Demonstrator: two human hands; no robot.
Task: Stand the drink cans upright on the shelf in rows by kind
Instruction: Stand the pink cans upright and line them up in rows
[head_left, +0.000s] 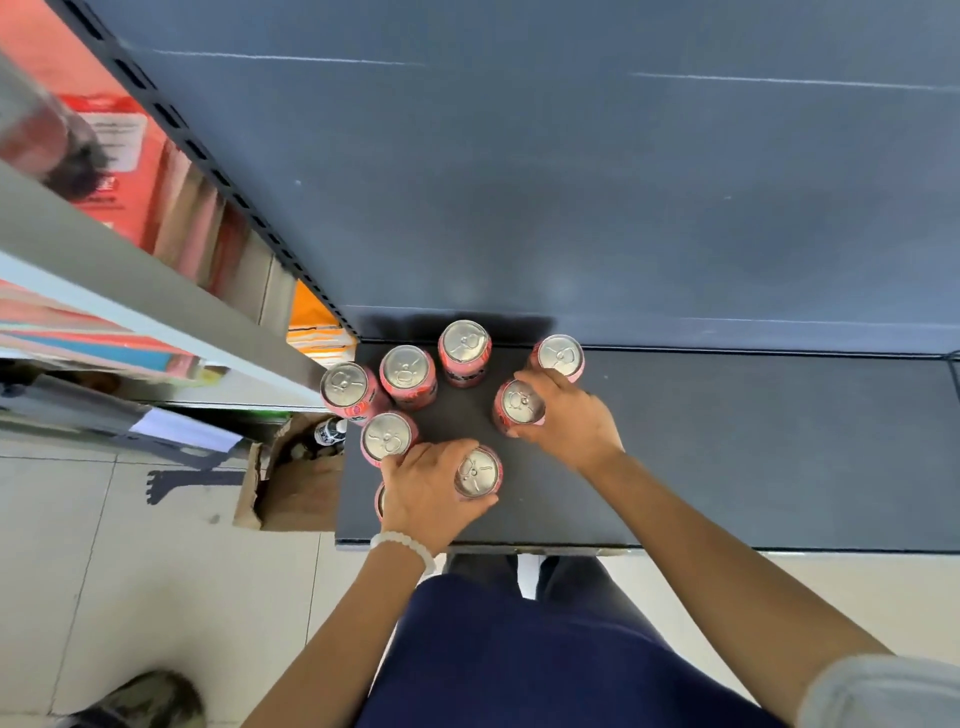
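Pink aluminium drink cans stand upright, long axes vertical, on the dark shelf (727, 441); left hand (423, 491) fingers clasp the front can (478, 472), right hand (569, 415) fingers clasp another can (518, 404) behind it.

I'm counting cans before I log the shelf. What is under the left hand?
The left hand grips one upright pink can. Beneath its wrist side, a sliver of another can shows at the shelf edge; the rest is covered.

One head-worn view looks steeply down, close over the dark shelf (727, 441) and floor (104, 545)
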